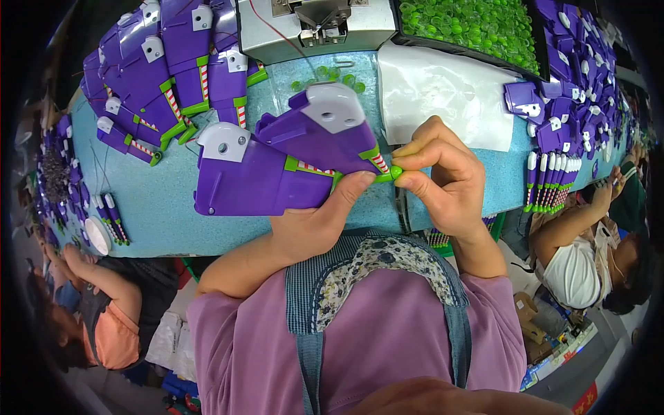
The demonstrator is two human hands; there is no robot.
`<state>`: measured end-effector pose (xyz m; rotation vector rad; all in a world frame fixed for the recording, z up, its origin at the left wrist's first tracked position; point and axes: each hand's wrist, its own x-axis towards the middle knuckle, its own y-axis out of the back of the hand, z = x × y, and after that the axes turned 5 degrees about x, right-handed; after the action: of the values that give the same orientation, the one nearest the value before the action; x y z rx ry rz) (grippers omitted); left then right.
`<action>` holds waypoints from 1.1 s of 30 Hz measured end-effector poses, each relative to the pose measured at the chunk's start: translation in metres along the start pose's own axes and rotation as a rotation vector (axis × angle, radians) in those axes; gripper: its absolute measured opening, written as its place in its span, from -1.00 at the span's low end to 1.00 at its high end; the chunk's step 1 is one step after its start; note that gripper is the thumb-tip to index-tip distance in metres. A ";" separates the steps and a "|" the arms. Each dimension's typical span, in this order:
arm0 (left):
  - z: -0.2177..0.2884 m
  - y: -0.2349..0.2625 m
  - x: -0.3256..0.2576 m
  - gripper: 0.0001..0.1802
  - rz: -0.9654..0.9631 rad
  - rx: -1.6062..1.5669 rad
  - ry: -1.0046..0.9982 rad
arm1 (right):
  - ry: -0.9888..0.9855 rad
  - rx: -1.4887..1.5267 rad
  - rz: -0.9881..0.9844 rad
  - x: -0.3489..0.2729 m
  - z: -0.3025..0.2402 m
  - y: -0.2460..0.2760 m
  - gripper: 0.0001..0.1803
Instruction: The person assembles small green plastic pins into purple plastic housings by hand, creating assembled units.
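My left hand (311,225) is closed on a pair of purple plastic wing-shaped toy parts, its thumb near their green tips. The front wing part (249,181) lies flatter to the left; the rear wing part (311,135) rises behind it at an angle. Both carry a white corner with a hole, a red-and-white striped strip and green trim. At the rear part's tip, the thumb and fingers of my right hand (446,176) pinch a small bright green cap (395,172). Whether the cap is fully seated on the tip cannot be made out.
More purple wing parts (145,66) fan out at the far left. A metal bench machine (266,31) stands at the back, with loose green caps (332,73) before it. Beyond a white sheet (443,97) are a black tray (477,62) of green caps and heaped purple parts (577,90). Co-workers sit either side.
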<state>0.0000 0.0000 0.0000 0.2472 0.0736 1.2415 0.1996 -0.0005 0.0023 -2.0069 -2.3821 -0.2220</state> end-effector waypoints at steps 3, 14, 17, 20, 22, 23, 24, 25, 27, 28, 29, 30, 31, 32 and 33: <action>0.001 0.001 -0.003 -0.84 0.080 -0.162 0.153 | -0.040 0.070 0.015 0.002 -0.001 -0.005 -0.84; -0.002 0.012 -0.008 -0.87 0.094 -0.108 0.128 | -0.227 0.287 -0.049 0.005 0.000 -0.015 -0.86; -0.001 0.019 -0.004 -0.83 0.074 -0.138 0.157 | -0.116 0.179 -0.056 0.009 -0.005 -0.016 -0.86; -0.008 0.024 -0.004 -0.78 0.059 -0.143 0.042 | -0.111 0.187 -0.066 0.010 -0.007 -0.018 -0.85; -0.008 0.024 -0.006 -0.77 0.067 -0.163 0.047 | -0.105 0.168 -0.070 0.011 -0.010 -0.019 -0.85; -0.008 0.024 -0.007 -0.75 0.071 -0.181 0.052 | -0.098 0.149 -0.071 0.011 -0.011 -0.019 -0.85; -0.006 0.023 -0.007 -0.75 0.071 -0.182 0.051 | -0.098 0.148 -0.071 0.010 -0.011 -0.019 -0.85; -0.003 0.022 -0.005 -0.75 0.078 -0.155 0.065 | -0.082 0.130 -0.054 0.009 -0.011 -0.020 -0.84; 0.002 0.022 -0.004 -0.76 0.084 -0.127 0.079 | -0.064 0.114 -0.035 0.008 -0.012 -0.019 -0.84; 0.003 0.023 -0.003 -0.76 0.077 -0.101 0.092 | -0.047 0.114 -0.037 0.008 -0.012 -0.018 -0.84; 0.004 0.022 -0.003 -0.76 0.069 -0.076 0.105 | -0.030 0.115 -0.039 0.008 -0.012 -0.017 -0.84; 0.003 0.021 -0.003 -0.77 0.087 -0.183 0.132 | -0.028 0.118 -0.037 0.008 -0.012 -0.016 -0.84; 0.000 0.018 -0.004 -0.78 0.104 -0.289 0.160 | -0.023 0.108 -0.044 0.009 -0.012 -0.016 -0.84; 0.000 0.016 -0.005 -0.80 0.111 -0.286 0.160 | -0.018 0.099 -0.050 0.009 -0.012 -0.015 -0.84; 0.001 0.016 -0.005 -0.80 0.106 -0.284 0.160 | -0.018 0.101 -0.045 0.007 -0.011 -0.015 -0.84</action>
<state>-0.0161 -0.0002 0.0045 -0.0963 0.0217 1.3589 0.1826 0.0030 0.0124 -1.9220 -2.3985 -0.0835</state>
